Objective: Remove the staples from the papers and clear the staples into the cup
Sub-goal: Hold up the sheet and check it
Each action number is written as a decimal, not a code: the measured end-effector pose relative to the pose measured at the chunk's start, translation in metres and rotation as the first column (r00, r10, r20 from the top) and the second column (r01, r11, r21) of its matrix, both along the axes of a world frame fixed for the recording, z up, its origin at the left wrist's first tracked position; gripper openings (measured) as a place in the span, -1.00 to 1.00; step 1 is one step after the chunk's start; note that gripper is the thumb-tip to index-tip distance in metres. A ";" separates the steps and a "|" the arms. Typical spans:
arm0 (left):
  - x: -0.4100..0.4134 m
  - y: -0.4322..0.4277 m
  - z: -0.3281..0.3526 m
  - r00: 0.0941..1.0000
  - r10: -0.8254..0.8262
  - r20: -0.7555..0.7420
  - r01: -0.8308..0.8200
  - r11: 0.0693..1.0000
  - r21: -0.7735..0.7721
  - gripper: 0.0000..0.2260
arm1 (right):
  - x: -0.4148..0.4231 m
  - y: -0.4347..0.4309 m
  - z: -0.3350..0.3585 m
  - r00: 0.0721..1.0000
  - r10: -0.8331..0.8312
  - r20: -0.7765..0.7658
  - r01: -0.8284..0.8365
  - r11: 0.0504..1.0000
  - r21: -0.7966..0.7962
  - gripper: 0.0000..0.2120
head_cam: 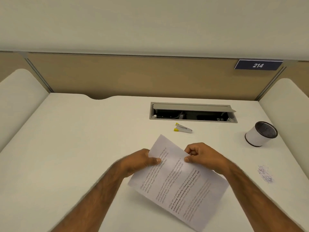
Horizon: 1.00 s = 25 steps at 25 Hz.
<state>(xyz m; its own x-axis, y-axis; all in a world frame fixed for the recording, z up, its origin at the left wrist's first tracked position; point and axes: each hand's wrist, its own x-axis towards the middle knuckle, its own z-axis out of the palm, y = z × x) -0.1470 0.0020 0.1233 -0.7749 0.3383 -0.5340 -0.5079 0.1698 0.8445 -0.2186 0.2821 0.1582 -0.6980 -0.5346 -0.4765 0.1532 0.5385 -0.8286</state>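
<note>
I can read a dark blue sign (258,65) on the tan back panel (133,74), top right, with "214" in white. The papers (177,181) carry printed paragraphs running slantwise. In the bold lines I make out "Defined by a slower pace" and "strong community bonds, local traditions", and the lighter print is too soft to read.

Both hands are closed on the papers. My left hand (140,160) pinches the left edge near the top, with the thumb lying flat on the printed face and the fingers hidden beneath. My right hand (204,155) pinches the upper right edge between the thumb tip and curled fingers. The sheets are lifted off the desk (83,139) and turned at an angle, with the top corner pointing away from me and a shadow under the lower left edge. I cannot tell where the staple sits.

Beyond that top corner, lying flat and apart from the papers, is the staple remover (183,128), metal with yellow tips at its left end. Just behind it an open cable hatch (192,113) is sunk in the desk, its grey lid raised. The cup (260,133), white with a dark inside, stands upright well off to the right. Nearer me on that side is a blurred greyish patch (265,174) that I cannot identify
</note>
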 end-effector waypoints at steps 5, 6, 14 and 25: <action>0.006 -0.020 0.031 0.972 0.110 -0.209 -0.146 0.976 -0.163 -0.75 | 0.043 0.022 0.003 0.947 -0.318 0.042 0.320 0.924 -0.209 -0.93; 0.010 -0.026 0.033 0.947 0.220 -0.234 -0.250 0.962 -0.107 -0.79 | 0.050 0.025 0.003 0.922 -0.381 0.072 0.386 0.888 -0.251 -0.95; 0.050 0.002 0.028 0.686 0.715 -0.137 -0.666 0.692 0.279 -0.87 | 0.091 0.018 0.008 0.783 -0.601 0.162 0.610 0.689 -0.392 -0.96; 0.073 0.010 0.041 0.669 0.732 -0.128 -0.687 0.675 0.268 -0.69 | 0.127 -0.032 0.026 0.744 -0.654 0.136 0.628 0.616 -0.475 -0.92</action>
<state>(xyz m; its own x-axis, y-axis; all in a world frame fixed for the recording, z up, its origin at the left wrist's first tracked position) -0.0741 0.0119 0.1642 -0.9020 -0.2903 -0.3196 -0.2175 -0.3340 0.9171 -0.0918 0.2501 0.1846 -0.9635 -0.0816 -0.2549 0.2640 -0.1321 -0.9554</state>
